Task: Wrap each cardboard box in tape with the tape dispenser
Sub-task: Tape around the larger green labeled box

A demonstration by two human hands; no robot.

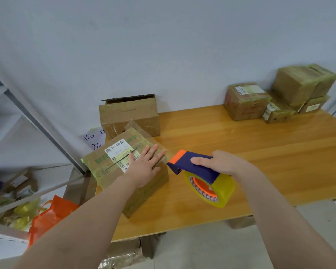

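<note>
A cardboard box point(109, 167) with a white shipping label and yellowish tape lies at the table's left front. My left hand point(144, 166) presses flat on its top right edge, fingers straight. Just right of the box, my right hand point(219, 162) grips a tape dispenser point(200, 169) with a purple body, an orange tip and a yellow roll. The dispenser's orange tip sits close to the box's right edge, and a clear strip of tape runs from it to the box.
A taller cardboard box point(130, 115) with one flap up stands behind the near box. Several taped boxes point(279, 98) are stacked at the back right of the wooden table point(250, 152). A metal shelf point(27, 117) and an orange bag point(50, 216) are on the left.
</note>
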